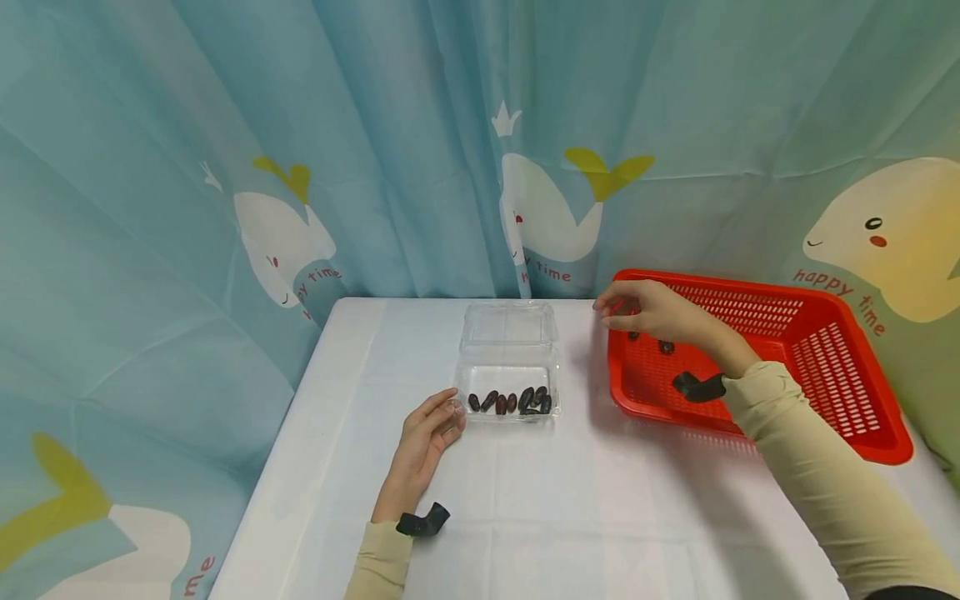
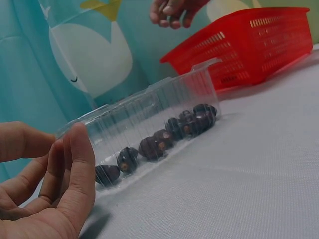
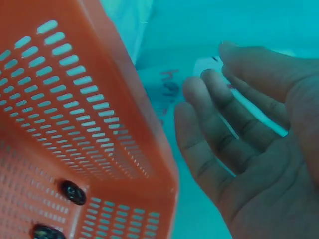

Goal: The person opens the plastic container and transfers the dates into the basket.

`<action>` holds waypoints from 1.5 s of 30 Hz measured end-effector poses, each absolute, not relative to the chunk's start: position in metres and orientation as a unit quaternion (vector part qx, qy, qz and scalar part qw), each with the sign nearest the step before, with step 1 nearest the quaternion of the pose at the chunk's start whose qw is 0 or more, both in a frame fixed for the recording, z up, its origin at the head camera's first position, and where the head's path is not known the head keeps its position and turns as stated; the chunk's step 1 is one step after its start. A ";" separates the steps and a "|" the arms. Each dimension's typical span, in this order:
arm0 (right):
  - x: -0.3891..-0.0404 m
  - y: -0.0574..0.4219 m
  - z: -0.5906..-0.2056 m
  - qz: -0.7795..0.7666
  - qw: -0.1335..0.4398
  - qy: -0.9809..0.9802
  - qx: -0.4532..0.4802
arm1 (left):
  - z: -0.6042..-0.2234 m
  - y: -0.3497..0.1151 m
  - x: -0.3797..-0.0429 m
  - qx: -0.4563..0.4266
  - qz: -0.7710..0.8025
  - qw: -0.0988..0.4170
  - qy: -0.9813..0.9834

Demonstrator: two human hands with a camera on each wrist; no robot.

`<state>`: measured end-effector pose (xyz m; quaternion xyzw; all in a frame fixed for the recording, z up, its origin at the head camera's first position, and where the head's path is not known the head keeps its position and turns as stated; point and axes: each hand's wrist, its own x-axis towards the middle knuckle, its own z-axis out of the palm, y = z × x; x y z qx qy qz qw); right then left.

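A clear plastic clamshell box point(image 1: 491, 377) lies with its lid point(image 1: 508, 325) folded back. Several dark, wrinkled dates point(image 2: 154, 145) form a row along its front side. My left hand point(image 1: 427, 437) holds the box's front left corner, thumb and fingertips at the rim. Over the left rim of a red plastic basket point(image 1: 618, 392) hovers my right hand point(image 1: 660, 315), fingers loosely bent and apart, with nothing between them. Inside the basket, two dark dates point(image 3: 73, 192) show near its left end; part of the basket is hidden under my right arm.
The box and basket stand on a table with a white cloth point(image 1: 510, 492), the basket at the right side. A blue-green curtain point(image 1: 420, 150) with whale prints hangs right behind the table's back edge.
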<state>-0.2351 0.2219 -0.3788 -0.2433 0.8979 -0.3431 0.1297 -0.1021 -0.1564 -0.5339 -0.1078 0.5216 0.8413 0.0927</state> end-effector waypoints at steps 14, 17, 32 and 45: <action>-0.229 0.168 -0.384 -0.231 0.168 0.886 -0.365 | -0.534 -0.158 -0.102 -0.099 0.842 0.093 0.523; -0.231 0.159 -0.386 -0.203 0.170 0.879 -0.396 | -0.534 -0.158 -0.103 -0.099 0.842 0.095 0.522; -0.235 0.122 -0.413 -0.183 0.239 0.833 -0.464 | -0.533 -0.157 -0.102 -0.117 0.838 0.102 0.523; -0.233 0.098 -0.426 -0.129 0.298 0.834 -0.447 | -0.535 -0.158 -0.101 -0.118 0.842 0.099 0.516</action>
